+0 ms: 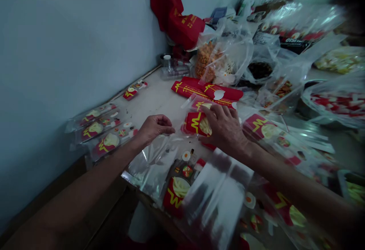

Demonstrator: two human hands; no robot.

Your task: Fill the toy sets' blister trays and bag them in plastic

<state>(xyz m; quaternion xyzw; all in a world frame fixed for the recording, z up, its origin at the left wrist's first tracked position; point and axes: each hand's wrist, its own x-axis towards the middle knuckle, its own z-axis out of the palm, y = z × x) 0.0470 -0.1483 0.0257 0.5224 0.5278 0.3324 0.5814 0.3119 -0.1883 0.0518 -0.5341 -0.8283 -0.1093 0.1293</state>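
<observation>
My right hand [224, 130] curls over a small red carton of fries [194, 124] with a yellow zigzag mark, its fingers at the carton's right side. Left of it, my left hand [158, 127] is closed, thumb and fingertips together; what they hold, if anything, is too blurred to name. Thin clear plastic lies about its fingertips. Below the hands rest a clear plastic bag [152, 162] and a filled clear pack [173, 193] with a fries carton and small food-shaped pieces. Behind the right hand are flat red printed cartons [209, 90].
Several filled packs [105, 141] line the table's left edge by the wall. More packs [266, 128] lie on the right. Clear bags of small pieces [209, 60] and a bowl of red and white pieces [339, 102] stand behind. A red cloth bag [185, 26] is at the back.
</observation>
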